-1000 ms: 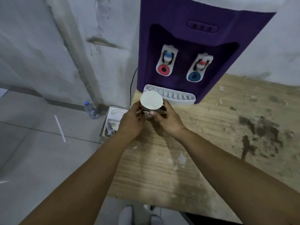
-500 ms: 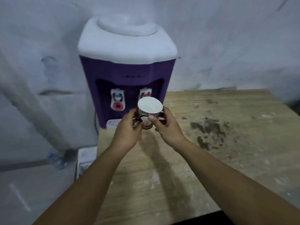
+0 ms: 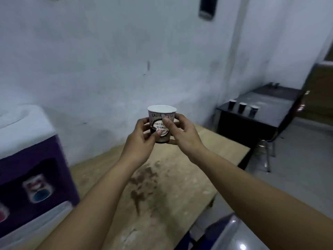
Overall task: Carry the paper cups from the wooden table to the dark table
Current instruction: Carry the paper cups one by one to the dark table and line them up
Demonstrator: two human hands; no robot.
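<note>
White plaster walls filled most of the view, where half a second earlier the dispenser [image 3: 34, 177] had stood at centre; it had slid to the lower left, and the dark table [image 3: 266, 112] had come into sight at the right. Both hands kept their hold on the cup [image 3: 161, 123]. The left hand [image 3: 139, 141] curled round its left side with the thumb across the print, and the right hand [image 3: 182, 134] wrapped its right side, thumb pressed on the front. The cup stood upright in the air above the wooden table [image 3: 162, 195], higher against the wall than before. It was pale paper with a white rim and black lettering, partly covered by the thumbs; its inside could not be seen. Three dark cups [image 3: 242, 107] stood in a row near the dark table's front edge, well apart from the held cup. A stain marked the wooden table below the arms.
</note>
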